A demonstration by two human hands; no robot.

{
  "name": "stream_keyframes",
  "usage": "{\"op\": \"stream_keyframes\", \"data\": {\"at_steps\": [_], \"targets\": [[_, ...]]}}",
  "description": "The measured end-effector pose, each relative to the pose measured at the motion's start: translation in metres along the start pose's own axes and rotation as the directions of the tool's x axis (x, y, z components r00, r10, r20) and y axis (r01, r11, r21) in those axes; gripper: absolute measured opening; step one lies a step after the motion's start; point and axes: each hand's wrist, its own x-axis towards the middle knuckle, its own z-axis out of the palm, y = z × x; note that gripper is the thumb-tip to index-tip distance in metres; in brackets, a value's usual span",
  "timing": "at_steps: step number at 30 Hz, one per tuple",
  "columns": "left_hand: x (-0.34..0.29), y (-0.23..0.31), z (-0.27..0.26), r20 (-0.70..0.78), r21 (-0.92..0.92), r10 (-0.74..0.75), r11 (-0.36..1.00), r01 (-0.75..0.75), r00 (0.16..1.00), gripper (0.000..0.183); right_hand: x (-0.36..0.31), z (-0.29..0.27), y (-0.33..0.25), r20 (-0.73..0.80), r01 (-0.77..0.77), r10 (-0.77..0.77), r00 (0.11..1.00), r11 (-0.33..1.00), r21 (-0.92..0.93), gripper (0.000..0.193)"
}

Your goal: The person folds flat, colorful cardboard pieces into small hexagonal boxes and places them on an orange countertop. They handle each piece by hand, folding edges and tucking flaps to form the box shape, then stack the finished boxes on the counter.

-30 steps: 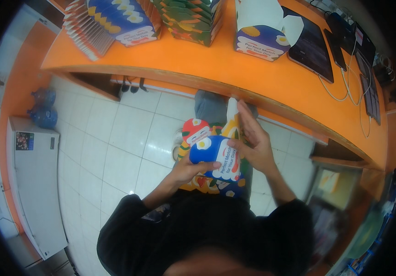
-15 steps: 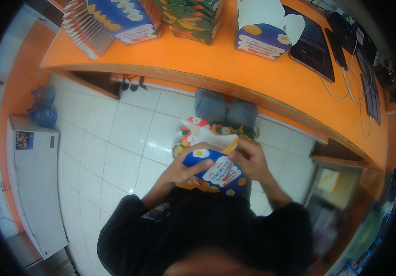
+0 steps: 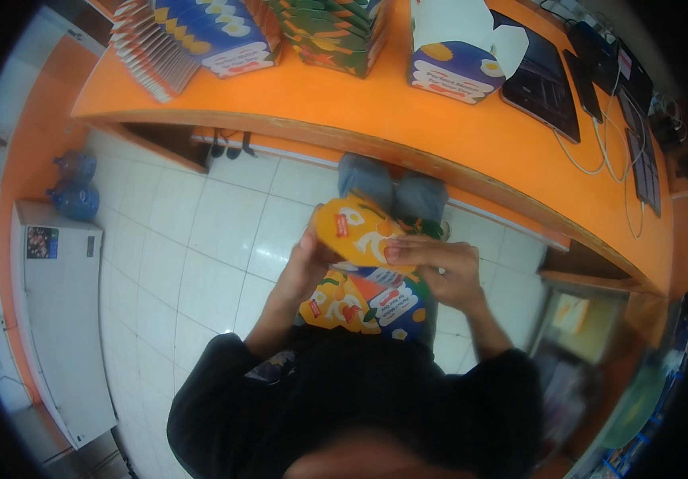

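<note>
Room: white glossy tile floor [image 3: 216, 215]; orange smooth-topped desk [image 3: 320, 109], front edge curved in this view.

Left hand [image 3: 305, 259]: fingers curled, closed on the left edge of a carton.
Right hand [image 3: 444, 267]: fingers nearly straight, partly closed, gripping the carton's right end.
Carton [image 3: 353, 230]: thin printed card, yellow rounded panel uppermost, tilted; held between both hands above the lap.
Card pieces [image 3: 336, 302]: flat, yellow and blue, food-patterned, lying on the lap beneath the carton.
Jeans [image 3: 368, 180]: faded blue cloth, beyond the carton.
On the desk: blue stack [image 3: 228, 60] of nested cartons; green stack [image 3: 336, 56], likewise ridged; open box [image 3: 456, 76], white-lined, flaps up; tablet [image 3: 547, 100], dark, flat, glassy, just beside it.
Far left: fridge [image 3: 68, 319], pale, boxy; water jugs [image 3: 78, 195], blue, translucent, rounded.
</note>
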Motion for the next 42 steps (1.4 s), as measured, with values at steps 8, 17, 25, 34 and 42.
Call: {"op": "stream_keyframes", "data": {"at_steps": [8, 17, 25, 34, 42], "targets": [[0.0, 0.001, 0.022, -0.11, 0.108, -0.024, 0.993, 0.036, 0.994, 0.053, 0.005, -0.006, 0.005, -0.068, 0.011, -0.022, 0.997, 0.986, -0.165, 0.01], [-0.015, -0.011, 0.034, -0.133, 0.407, 0.2, 0.904, -0.13, 0.971, 0.041, 0.0, 0.027, 0.008, -0.164, -0.262, 0.342, 0.925, 0.889, 0.374, 0.019], [-0.016, -0.014, 0.04, -0.119, 0.238, 0.168, 0.962, -0.136, 0.979, 0.044, -0.001, 0.023, 0.01, -0.155, -0.218, 0.293, 0.944, 0.901, 0.375, 0.021], [-0.024, -0.006, 0.024, -0.116, 0.109, -0.187, 0.974, 0.2, 0.975, 0.052, 0.004, 0.007, 0.013, 0.01, -0.285, 0.341, 0.94, 0.769, 0.573, 0.086], [-0.021, -0.011, 0.029, -0.113, -0.005, -0.146, 0.989, 0.146, 0.983, 0.045, 0.007, 0.013, 0.016, 0.018, -0.333, 0.382, 0.924, 0.78, 0.529, 0.072]]}}
